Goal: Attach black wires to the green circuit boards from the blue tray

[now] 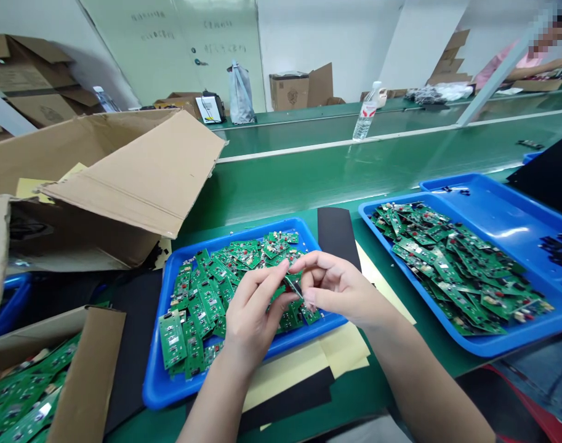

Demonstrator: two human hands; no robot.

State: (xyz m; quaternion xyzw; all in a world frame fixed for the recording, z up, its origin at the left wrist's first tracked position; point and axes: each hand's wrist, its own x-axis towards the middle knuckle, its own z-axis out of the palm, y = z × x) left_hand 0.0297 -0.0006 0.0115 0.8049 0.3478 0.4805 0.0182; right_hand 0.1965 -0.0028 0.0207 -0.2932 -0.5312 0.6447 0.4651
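My left hand and my right hand meet over a blue tray heaped with several small green circuit boards. Both hands pinch one small green circuit board between thumbs and fingertips, just above the pile. Fingers of both hands are curled closed around it. The board is partly hidden by my fingers.
A second blue tray of green boards lies at the right, with another blue tray behind it. An open cardboard box stands at the left, a box of boards at the bottom left. A water bottle stands on the green conveyor. Another person sits far right.
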